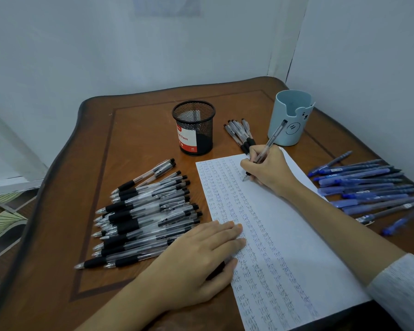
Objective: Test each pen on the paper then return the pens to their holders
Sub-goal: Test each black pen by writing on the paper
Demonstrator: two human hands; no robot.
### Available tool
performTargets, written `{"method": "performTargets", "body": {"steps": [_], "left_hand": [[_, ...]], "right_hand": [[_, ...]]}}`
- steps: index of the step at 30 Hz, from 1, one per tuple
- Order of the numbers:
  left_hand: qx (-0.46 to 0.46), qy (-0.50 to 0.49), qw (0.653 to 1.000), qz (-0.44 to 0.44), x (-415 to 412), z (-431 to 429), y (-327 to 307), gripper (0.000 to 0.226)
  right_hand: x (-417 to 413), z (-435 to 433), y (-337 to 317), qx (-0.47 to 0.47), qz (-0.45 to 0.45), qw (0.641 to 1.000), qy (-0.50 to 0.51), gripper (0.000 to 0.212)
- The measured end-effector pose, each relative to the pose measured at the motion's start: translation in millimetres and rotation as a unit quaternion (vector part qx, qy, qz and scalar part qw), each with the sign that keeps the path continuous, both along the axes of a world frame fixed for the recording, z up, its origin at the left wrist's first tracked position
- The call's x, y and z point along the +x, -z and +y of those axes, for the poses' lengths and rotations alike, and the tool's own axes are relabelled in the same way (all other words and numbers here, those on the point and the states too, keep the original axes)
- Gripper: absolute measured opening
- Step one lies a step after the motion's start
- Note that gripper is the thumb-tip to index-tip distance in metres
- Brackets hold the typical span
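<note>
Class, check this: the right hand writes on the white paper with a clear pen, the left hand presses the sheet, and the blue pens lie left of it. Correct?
Wrong side: the head view shows the blue pens right of the white paper. The right hand does write with the clear pen, and the left hand presses the sheet.

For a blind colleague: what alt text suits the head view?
A person's right hand writes with a clear pen on a paper bearing columns of "test", while the left hand lies flat on the sheet's left edge. Black-grip pens are heaped to its left, blue pens to its right; a black mesh holder and a pale blue holder stand behind.
</note>
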State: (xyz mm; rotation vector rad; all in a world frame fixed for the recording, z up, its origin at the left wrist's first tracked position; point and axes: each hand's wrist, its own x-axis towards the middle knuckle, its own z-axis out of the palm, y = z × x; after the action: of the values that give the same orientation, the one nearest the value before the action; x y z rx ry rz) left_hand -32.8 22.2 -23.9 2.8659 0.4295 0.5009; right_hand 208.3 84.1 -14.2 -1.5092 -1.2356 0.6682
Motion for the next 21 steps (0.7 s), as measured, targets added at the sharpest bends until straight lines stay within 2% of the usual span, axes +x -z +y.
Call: {"method": "performTargets", "body": {"steps": [21], "left_hand": [[0.007, 0.0, 1.0, 0.001, -0.2, -0.1, -0.2, 0.033]], "right_hand": [[1.3, 0.3, -0.1, 0.009, 0.016, 1.0, 0.017, 0.039]]}}
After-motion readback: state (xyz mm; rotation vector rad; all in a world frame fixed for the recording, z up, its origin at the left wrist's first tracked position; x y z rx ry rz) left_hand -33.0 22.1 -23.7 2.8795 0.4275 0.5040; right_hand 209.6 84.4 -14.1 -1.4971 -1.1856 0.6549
